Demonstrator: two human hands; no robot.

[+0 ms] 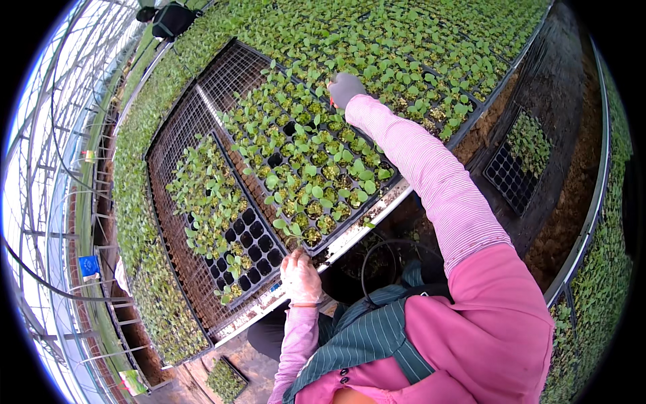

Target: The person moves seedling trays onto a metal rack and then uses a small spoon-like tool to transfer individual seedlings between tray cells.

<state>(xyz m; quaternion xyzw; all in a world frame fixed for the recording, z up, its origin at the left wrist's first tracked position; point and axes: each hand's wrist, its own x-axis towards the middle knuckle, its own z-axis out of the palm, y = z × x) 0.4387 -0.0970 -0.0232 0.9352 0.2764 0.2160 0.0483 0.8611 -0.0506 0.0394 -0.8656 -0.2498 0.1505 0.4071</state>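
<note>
My left hand (302,280), in a thin clear glove, is at the bench's front edge by the near corner of a full seedling tray (323,174); its fingers are closed around the base of a small seedling (288,230). My right hand (346,90), in a grey glove, reaches over the tray's far side, closed on a small orange-red tool (331,102), mostly hidden by the fist. Left of the full tray lies a black plug tray (247,242), partly filled with seedlings, with several dark cells without plants.
Wire-mesh bench (171,202) with a white front rail (368,224). A dark bucket (361,272) with a curved handle stands below. A half-filled tray (517,166) lies on the ground at right. Another person (174,21) bends over plants at the upper left. Seedling beds surround the bench.
</note>
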